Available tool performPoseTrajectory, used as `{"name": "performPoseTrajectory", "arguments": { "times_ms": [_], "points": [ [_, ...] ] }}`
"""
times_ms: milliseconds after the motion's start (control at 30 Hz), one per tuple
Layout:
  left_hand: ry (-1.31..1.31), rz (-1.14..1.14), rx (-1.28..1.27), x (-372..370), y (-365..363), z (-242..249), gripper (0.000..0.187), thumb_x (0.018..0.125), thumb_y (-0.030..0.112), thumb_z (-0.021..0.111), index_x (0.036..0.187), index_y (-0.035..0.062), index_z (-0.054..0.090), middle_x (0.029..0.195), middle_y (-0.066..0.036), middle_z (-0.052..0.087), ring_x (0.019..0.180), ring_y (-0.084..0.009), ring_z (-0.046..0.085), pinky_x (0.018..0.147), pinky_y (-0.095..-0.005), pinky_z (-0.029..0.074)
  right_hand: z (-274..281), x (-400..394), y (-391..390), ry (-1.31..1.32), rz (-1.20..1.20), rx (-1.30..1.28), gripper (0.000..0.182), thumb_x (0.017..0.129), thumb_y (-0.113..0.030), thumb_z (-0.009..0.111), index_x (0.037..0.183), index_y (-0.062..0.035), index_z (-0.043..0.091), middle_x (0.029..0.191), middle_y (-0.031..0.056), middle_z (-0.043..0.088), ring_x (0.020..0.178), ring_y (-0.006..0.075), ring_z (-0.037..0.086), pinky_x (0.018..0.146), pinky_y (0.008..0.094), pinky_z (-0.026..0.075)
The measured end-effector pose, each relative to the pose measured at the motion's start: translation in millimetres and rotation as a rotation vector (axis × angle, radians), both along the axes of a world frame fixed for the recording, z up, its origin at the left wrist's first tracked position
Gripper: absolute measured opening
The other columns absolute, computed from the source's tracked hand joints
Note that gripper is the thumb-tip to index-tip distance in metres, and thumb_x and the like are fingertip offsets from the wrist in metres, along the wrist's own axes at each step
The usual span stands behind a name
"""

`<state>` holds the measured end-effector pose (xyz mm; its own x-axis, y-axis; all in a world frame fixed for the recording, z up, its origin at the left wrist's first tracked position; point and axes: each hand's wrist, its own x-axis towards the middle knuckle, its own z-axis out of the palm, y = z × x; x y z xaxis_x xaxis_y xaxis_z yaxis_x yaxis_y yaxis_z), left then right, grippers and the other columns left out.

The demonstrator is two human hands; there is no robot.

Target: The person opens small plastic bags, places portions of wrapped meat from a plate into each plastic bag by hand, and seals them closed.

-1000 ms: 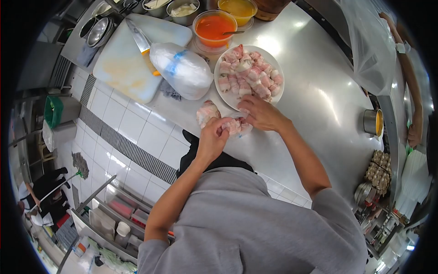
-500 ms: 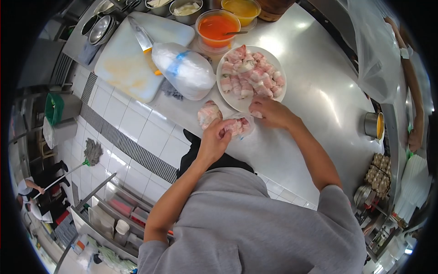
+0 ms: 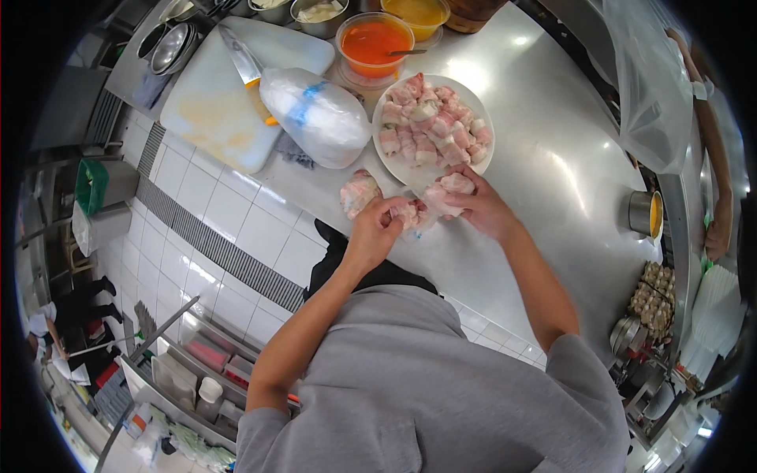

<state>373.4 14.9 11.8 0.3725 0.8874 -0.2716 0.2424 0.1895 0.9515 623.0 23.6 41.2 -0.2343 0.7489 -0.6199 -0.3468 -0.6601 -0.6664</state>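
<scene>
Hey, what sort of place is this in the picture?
Probably a commercial kitchen: there's a broad metal worktop, a plate piled with raw-looking meat, and a knife lying on a large cutting board.

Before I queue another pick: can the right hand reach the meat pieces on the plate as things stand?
Probably yes: the right hand is at the near edge of the plate, with nothing visible blocking the meat pieces. Its grip seems occupied by plastic-wrapped meat, though.
</scene>
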Motion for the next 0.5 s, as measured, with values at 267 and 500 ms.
{"name": "performPoseTrajectory", "arguments": {
  "times_ms": [267,500],
  "points": [
    [-0.172,0.053,-0.168,9,1,-5,0.043,0.090,-0.008,0.056,0.133,-0.0047,0.059,0.102,-0.002,0.050,0.082,-0.0085,0.058,0.078,-0.0236,0.051,1,-71,-29,-0.989,0.202,0.648,0.035,0.083,-0.006,0.067,0.117,-0.0055,0.056,0.117,0.0155,0.060,0.108,0.0373,0.061,0.086,0.0394,0.055],
    [-0.157,-0.005,-0.230,13,-9,-14,0.046,0.089,-0.010,0.055,0.135,-0.0051,0.057,0.103,-0.001,0.050,0.088,-0.0085,0.061,0.077,-0.0235,0.052,-17,-87,-42,-1.527,0.770,0.600,0.036,0.086,-0.014,0.062,0.118,-0.0011,0.053,0.112,0.0169,0.056,0.100,0.0381,0.062,0.078,0.0436,0.060]
  ]
}}
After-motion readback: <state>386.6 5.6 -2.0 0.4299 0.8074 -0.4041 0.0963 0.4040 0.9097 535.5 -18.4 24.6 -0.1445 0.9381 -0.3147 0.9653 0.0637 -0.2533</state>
